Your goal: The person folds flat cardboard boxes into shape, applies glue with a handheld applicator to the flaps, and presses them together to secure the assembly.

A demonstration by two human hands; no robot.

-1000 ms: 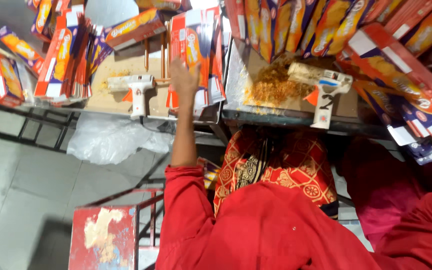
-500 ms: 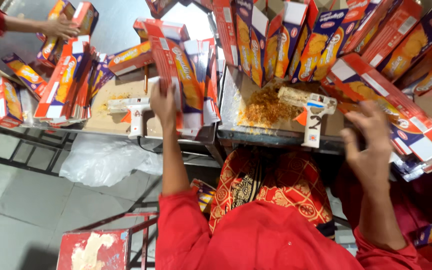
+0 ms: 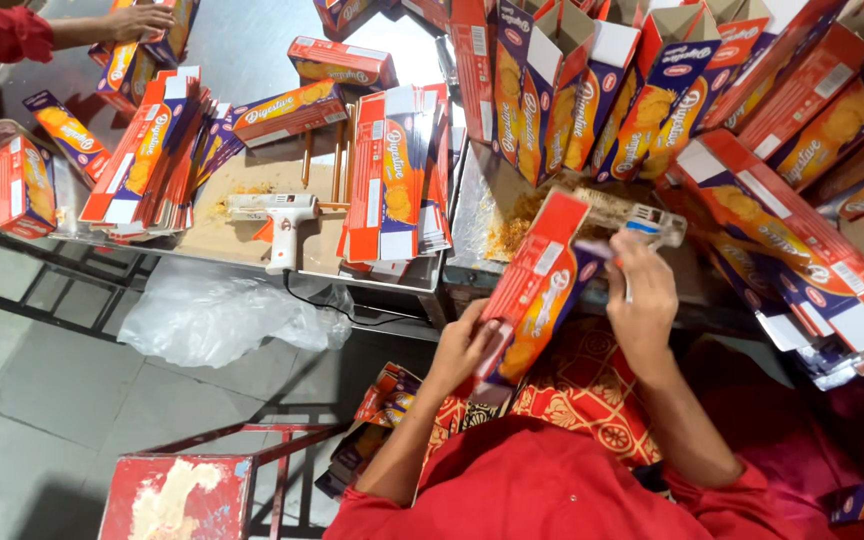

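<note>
My left hand [image 3: 464,345] grips the near end of a flat red and orange carton [image 3: 537,290], held tilted over my lap at the table's edge. My right hand [image 3: 642,300] rests against the carton's upper right side, fingers curled near its open flap, and seems to pinch a thin stick. A glue gun with a clear body [image 3: 642,222] lies on the table just beyond my right hand. A stack of flat cartons [image 3: 392,180] stands upright to the left of my hands.
A white glue gun [image 3: 282,215] lies on a board beside more carton piles [image 3: 147,150]. Opened blue and red boxes [image 3: 642,90] stand in rows at the back and right. Another person's hand [image 3: 132,20] reaches in at top left. A plastic bag [image 3: 217,320] and red stool [image 3: 177,495] sit below.
My left hand took a carton off the upright stack and brought it down toward my lap. My right hand came in from the right and now meets the carton.
</note>
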